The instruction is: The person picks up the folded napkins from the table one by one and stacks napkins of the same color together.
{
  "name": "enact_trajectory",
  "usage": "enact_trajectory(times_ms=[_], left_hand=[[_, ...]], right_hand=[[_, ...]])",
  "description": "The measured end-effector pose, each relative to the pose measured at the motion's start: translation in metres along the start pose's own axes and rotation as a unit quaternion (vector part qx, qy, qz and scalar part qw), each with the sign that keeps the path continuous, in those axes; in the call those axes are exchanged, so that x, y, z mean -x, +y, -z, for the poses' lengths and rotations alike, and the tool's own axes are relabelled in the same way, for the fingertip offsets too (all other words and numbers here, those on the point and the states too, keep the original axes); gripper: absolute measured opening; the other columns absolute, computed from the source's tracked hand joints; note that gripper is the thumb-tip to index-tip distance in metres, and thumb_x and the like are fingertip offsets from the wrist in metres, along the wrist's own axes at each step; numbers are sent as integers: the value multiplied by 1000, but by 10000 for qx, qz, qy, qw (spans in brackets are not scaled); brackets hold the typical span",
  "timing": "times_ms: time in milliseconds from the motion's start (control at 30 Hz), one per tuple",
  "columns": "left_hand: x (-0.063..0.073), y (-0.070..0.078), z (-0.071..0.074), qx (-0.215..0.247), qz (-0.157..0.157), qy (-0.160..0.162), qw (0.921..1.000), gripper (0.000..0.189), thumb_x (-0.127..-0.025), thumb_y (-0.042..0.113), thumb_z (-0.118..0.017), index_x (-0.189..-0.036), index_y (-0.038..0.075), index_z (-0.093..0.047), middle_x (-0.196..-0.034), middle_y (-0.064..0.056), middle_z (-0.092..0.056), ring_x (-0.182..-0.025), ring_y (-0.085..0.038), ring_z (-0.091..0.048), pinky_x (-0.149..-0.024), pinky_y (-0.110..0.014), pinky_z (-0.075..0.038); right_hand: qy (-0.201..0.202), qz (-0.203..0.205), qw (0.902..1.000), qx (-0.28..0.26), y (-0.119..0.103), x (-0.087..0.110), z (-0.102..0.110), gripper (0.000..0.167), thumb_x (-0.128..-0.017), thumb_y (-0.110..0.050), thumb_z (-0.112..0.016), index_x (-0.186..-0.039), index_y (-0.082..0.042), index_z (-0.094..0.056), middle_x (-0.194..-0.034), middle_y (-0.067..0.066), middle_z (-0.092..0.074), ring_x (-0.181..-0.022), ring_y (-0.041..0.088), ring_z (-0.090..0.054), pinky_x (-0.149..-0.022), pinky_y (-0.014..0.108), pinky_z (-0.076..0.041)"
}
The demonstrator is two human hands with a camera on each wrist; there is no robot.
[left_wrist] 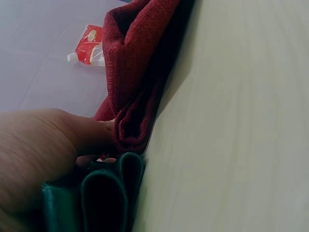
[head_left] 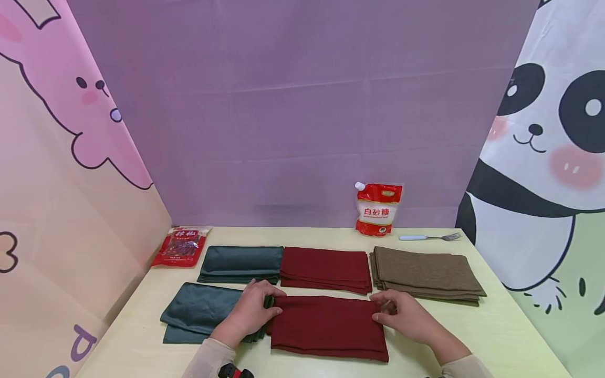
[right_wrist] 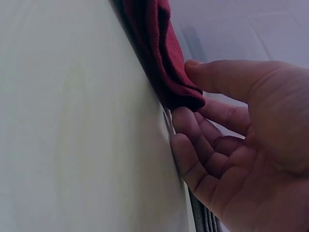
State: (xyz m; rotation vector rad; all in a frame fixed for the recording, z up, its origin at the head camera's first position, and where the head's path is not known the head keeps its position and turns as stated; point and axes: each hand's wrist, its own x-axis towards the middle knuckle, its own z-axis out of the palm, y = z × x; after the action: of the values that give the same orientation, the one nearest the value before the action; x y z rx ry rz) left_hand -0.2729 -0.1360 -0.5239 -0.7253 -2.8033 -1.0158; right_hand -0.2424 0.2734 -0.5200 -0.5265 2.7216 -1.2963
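Observation:
A folded dark red cloth (head_left: 329, 326) lies at the front of the table between both hands. At its left edge, my left hand (head_left: 251, 307) grips the cloth with thumb and forefinger, close over the teal cloth beside it. The left wrist view shows the red folds (left_wrist: 129, 58) end-on, partly hiding the fingertips, with teal folds (left_wrist: 102, 195) below. On the opposite edge my right hand (head_left: 407, 315) pinches a corner. In the right wrist view its thumb (right_wrist: 219, 77) presses the red cloth (right_wrist: 166, 63) from above while the other fingers curl underneath.
A teal folded cloth (head_left: 203, 310) lies front left. Behind are another teal stack (head_left: 243, 261), a red stack (head_left: 326, 266) and a brown stack (head_left: 427, 270). Further back are a red chilli packet (head_left: 181, 247), a sugar pouch (head_left: 378, 210) and a fork (head_left: 427, 238).

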Motion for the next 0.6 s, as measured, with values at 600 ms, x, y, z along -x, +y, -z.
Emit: enact_trajectory(times_ms=[600], left_hand=[[-2, 1, -2, 147, -266, 239, 9993, 29, -89, 6, -84, -108, 28, -75, -107, 13, -74, -107, -12, -68, -126, -55, -19]], right_hand=[[-235, 72, 9997, 65, -2, 2, -2, 20, -87, -15, -86, -101, -8, -73, -74, -3, -60, -65, 7, -53, -56, 24, -45]])
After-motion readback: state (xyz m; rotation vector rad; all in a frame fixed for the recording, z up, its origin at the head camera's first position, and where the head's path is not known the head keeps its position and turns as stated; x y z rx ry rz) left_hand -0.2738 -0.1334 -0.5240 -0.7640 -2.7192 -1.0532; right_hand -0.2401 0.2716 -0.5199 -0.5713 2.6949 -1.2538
